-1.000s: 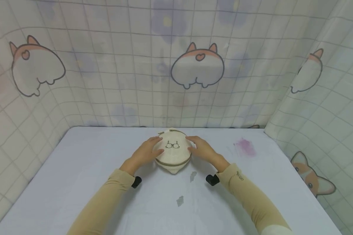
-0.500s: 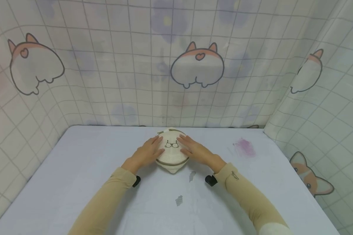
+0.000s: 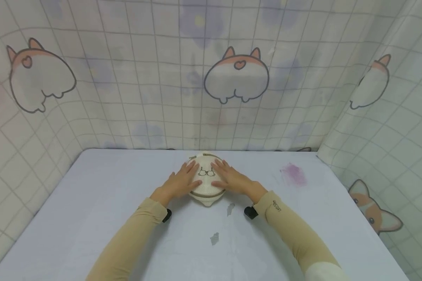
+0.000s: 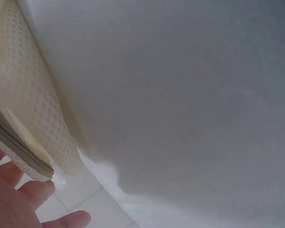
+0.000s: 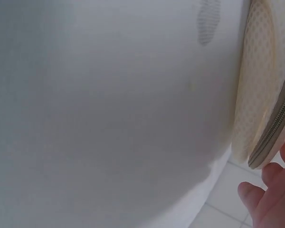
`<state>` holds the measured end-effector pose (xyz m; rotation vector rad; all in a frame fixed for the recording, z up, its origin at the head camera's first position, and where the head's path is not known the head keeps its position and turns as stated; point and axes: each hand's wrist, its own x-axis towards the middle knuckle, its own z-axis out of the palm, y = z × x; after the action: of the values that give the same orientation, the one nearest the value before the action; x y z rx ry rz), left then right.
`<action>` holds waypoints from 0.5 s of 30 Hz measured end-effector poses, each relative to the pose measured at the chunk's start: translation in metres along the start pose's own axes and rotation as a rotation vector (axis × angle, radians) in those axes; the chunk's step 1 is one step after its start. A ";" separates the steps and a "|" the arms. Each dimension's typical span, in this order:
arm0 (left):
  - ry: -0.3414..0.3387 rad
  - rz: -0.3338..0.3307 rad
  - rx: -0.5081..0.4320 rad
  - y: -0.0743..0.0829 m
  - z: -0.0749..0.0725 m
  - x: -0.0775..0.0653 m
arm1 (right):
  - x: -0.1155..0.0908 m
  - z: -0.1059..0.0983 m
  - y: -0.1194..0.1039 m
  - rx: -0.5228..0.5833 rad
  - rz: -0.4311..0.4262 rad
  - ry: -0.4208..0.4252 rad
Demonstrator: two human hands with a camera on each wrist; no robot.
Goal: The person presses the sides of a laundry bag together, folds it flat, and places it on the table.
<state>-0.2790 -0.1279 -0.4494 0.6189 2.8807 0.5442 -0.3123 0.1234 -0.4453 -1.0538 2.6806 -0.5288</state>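
Left hand (image 3: 183, 182) and right hand (image 3: 235, 180) lie spread on a cream pouch (image 3: 206, 187)

The pouch sits near the far edge of the table (image 3: 190, 242), about midway across it. It is rounded, made of mesh in places, with a pointed corner turned toward the person. A greenish-brown zip (image 4: 21, 145) runs along its rim, and a line drawing of glasses (image 3: 206, 172) shows on top, uncovered between the hands.

Both hands are open, fingers mostly straight and spread apart. The left hand lies over the pouch's left side and the right hand over its right side, each with the thumb on the nearer part and the other fingers farther back. Neither is curled round the pouch. The wrist views show only part of each hand, beside the zip.

Each arm wears a tan sleeve, the left (image 3: 126, 238) and the right (image 3: 295, 234), with a black device at each wrist. The right cuff carries small dark print, too small to read.

On the table, two grey marks lie nearer the person than the pouch, and a pink stain (image 3: 294, 174) lies off to the right. Behind and at both sides hangs a checked cloth (image 3: 144, 97) printed with cartoon dogs and pale purple flowers.
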 end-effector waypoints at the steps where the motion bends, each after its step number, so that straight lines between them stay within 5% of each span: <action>1: -0.011 0.001 -0.002 0.001 0.001 0.000 | 0.000 0.001 0.000 -0.008 0.005 -0.012; 15: -0.052 -0.044 0.053 0.008 0.005 0.000 | 0.007 0.011 0.000 -0.096 0.044 -0.053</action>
<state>-0.2748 -0.1196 -0.4514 0.5663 2.8608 0.4411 -0.3141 0.1159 -0.4565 -1.0162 2.6999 -0.3624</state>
